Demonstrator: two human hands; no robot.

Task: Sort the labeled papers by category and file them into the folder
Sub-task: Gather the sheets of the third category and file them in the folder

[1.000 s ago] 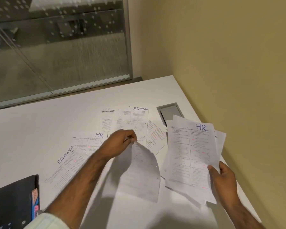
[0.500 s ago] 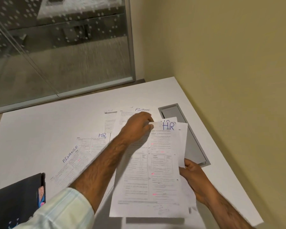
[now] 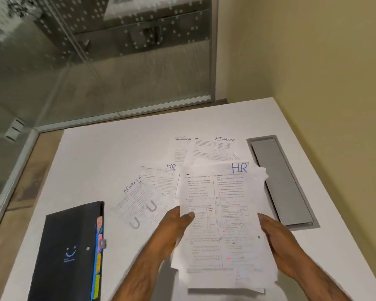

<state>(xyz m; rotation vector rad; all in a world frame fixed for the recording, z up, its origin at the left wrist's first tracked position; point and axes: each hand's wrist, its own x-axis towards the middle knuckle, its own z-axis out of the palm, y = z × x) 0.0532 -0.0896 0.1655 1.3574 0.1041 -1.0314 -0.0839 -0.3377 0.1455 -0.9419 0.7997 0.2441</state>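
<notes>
A small stack of printed sheets marked HR (image 3: 221, 216) is held up above the white table (image 3: 109, 148). My left hand (image 3: 174, 227) grips its left edge with the thumb on top, and my right hand (image 3: 276, 237) grips its right edge. On the table behind lie loose sheets: one marked HR (image 3: 161, 177), one marked FINANCE (image 3: 139, 203) at the left, another marked FINANCE (image 3: 215, 148) at the back. A black folder (image 3: 67, 253) with coloured tabs lies shut at the front left.
A grey cable hatch (image 3: 280, 181) is set into the table along its right side. A yellow wall (image 3: 313, 72) borders the right edge. A glass partition (image 3: 96, 61) stands beyond the table's far edge.
My left hand has slid from the top of the HR sheet down to the stack's left edge. The sheet now lies squared on the stack, held by both hands.
</notes>
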